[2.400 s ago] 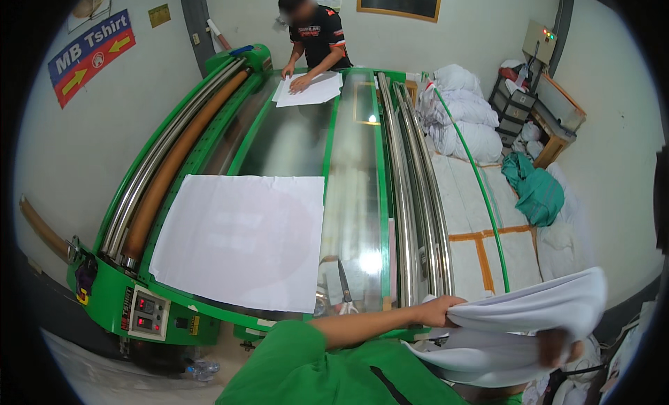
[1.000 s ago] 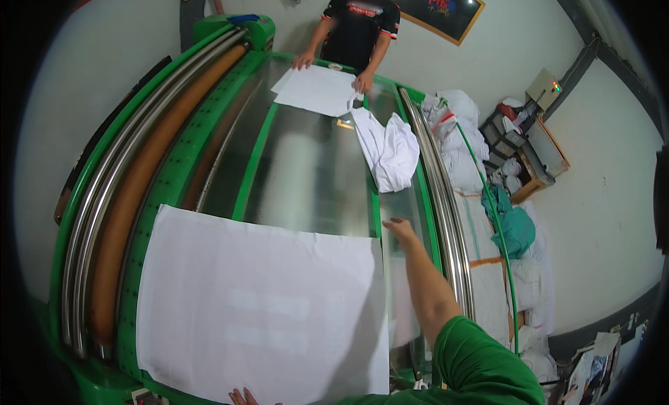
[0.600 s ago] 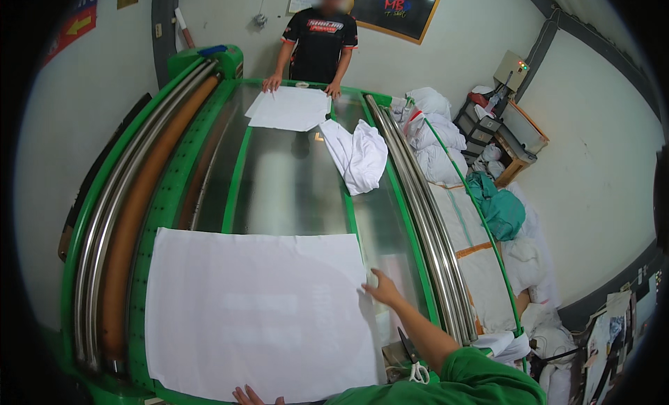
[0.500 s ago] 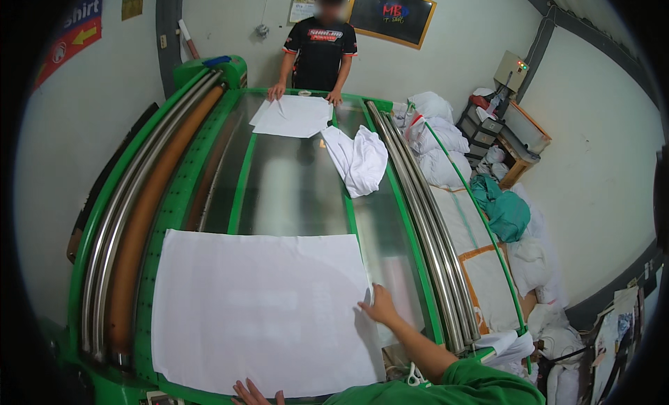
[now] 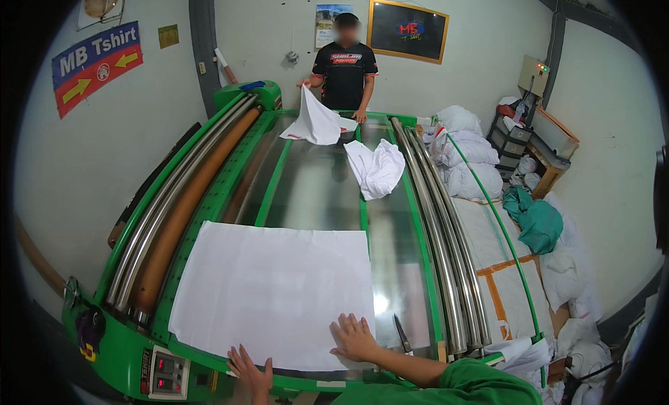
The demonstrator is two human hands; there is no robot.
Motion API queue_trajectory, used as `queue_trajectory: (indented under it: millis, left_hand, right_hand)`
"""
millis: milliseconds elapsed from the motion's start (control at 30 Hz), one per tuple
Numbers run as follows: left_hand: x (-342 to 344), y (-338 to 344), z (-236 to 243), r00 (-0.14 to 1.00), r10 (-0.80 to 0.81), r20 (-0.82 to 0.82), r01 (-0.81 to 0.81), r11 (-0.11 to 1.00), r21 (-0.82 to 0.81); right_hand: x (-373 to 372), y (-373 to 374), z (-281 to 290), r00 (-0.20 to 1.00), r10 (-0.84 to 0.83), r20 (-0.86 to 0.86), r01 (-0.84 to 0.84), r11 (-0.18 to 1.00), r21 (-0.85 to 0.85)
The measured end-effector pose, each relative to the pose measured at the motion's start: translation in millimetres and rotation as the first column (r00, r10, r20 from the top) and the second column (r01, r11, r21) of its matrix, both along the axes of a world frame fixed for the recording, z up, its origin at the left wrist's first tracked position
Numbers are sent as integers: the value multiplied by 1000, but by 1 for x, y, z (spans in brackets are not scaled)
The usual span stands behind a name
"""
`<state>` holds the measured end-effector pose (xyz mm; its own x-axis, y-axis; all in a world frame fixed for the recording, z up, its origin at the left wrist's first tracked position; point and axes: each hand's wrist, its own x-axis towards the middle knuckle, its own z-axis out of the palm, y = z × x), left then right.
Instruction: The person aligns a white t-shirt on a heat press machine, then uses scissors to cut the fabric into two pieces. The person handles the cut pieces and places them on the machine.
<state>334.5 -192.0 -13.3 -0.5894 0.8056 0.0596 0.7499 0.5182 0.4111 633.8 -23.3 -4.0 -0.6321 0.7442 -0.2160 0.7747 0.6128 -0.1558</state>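
A large white rectangular cloth or sheet [image 5: 272, 286] lies flat on the near part of a green-framed machine's glossy table. My right hand [image 5: 354, 337] rests palm down on the sheet's lower right part, fingers spread. At the near edge, my left hand [image 5: 249, 371] has its fingers apart and touches the sheet's border. Right of the sheet lies a pair of scissors or similar bladed tool [image 5: 403, 334], its handle partly hidden by my right forearm. Across the table a co-worker [image 5: 345, 74] lifts a white cloth [image 5: 315, 119] by one corner.
A crumpled white cloth [image 5: 376, 169] lies on the table's far right. Metal rollers [image 5: 446, 245] run along the right side, an orange-brown roller [image 5: 198, 203] along the left. A control panel [image 5: 167, 376] sits at the near left. White sacks [image 5: 467, 147] and a green bundle [image 5: 535, 213] stand beyond the right rail.
My right hand has moved from the sheet's right edge onto its surface. The co-worker's cloth, flat before, is now raised. The view has shifted, bringing the bladed tool and control panel into clearer sight.
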Motion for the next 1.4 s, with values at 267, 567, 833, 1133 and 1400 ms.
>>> queue_trajectory:
  millis: [267, 567, 833, 1133, 1400]
  left_hand:
    - [1, -2, -5, 998, 28, -54, -26, 999, 33]
    - [3, 1, -9, 998, 47, -42, -44, 997, 67]
    - [1, 8, -9, 997, 55, -46, -52, 997, 52]
    - [-1, 5, -11, 994, 45, -100, -45, 999, -2]
    - [1, 1, -7, 994, 70, -82, -72, 997, -15]
  right_hand:
    - [56, -57, 15, 998, -58, -24, 58, 998, -13]
    - [50, -77, 11, 995, 97, 2, -97, 994, -53]
    - [43, -78, 33, 967, 233, 105, -207, 954, -217]
    - [-3, -14, 9, 980, 184, -78, -181, 983, 37]
    - [-48, 51, 1, 995, 24, -94, -16, 997, 77]
